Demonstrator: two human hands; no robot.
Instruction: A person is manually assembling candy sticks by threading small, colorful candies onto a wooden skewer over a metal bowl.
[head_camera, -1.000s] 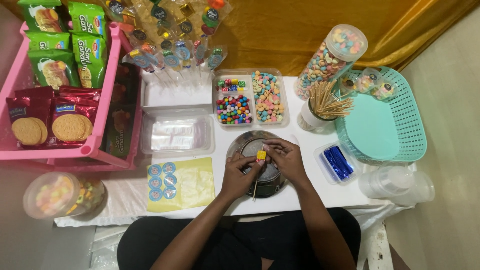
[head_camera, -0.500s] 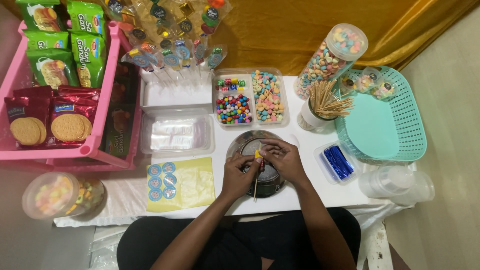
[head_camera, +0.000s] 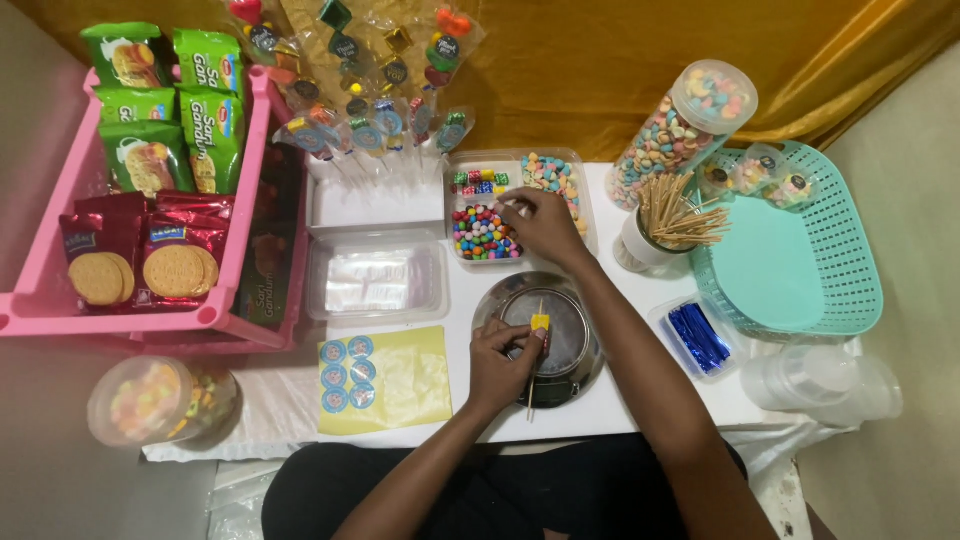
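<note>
The white table is crowded nearly to its edges, its left part hidden under a pink rack. The right hand reaches far into the compartmented candy tray, fingertips buried among sweets, grip unreadable. Nearer, over the round metal dish, the left hand pinches a wooden skewer carrying a yellow candy.

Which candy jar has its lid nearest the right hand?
The tall tilted jar by the skewer cup, near the right hand; the other jar sits front-left.
</note>
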